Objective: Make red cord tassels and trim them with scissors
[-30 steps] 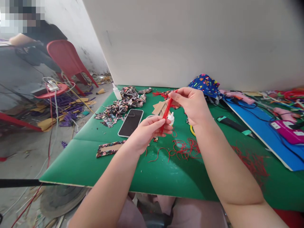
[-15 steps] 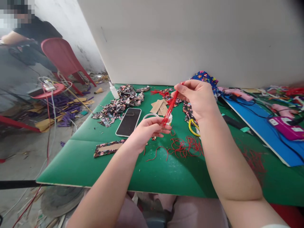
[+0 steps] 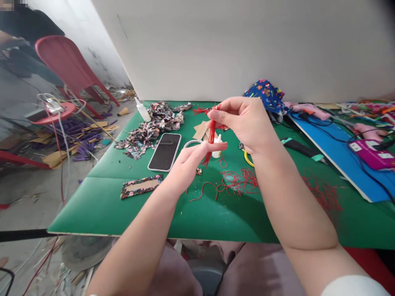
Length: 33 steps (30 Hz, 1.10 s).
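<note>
Red threads (image 3: 211, 135) are hanging in a thin bunch between the two hands, up in the air over the green tabletop (image 3: 123, 205). The right hand (image 3: 247, 123) is pinching the top of the bunch between its thumb and first finger. The left hand (image 3: 191, 162) is sitting lower, with its fingers stretched out and its fingertips touching the bottom of the bunch. It is not closing tight around the threads; it is more like stroking them.

The threads are looking very light, soft and floppy. They are probably bending and slipping apart easily, so the best place to hold them is the top, where they are all gathered, with a firm pinch. A loose hold may be letting some slide out.

More loose red threads (image 3: 237, 187) are lying in a tangle on the tabletop just under the hands. A phone (image 3: 165, 151) is lying flat to the left of them. A small white bottle (image 3: 217, 146) is standing right behind the bunch. Scraps of flowery cloth (image 3: 154, 127) are piling up near the back. A strip covered in cloth (image 3: 141, 186) is lying nearer the front edge. A yellow ring (image 3: 247, 158) is peeking out beside the right wrist.
</note>
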{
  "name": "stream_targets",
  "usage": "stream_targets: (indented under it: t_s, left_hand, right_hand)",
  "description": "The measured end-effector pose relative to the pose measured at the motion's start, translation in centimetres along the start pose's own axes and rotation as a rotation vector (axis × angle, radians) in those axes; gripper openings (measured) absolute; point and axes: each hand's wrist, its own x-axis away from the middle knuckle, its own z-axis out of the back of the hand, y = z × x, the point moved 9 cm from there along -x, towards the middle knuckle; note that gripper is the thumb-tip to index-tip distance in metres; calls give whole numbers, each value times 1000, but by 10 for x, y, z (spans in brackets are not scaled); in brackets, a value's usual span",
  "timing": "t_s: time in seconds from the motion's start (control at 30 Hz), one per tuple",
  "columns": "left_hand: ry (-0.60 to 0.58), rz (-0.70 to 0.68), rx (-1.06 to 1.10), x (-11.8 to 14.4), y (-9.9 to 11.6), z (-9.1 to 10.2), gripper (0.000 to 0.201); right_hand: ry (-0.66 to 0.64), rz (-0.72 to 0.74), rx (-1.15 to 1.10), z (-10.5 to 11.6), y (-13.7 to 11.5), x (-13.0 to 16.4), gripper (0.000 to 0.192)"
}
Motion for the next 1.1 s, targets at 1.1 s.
stream_targets:
  t_s: [1.1]
  left_hand:
    - [-136, 252, -201, 3, -27, 2, 45]
  right_hand:
    - [77, 27, -136, 30, -1, -5, 16]
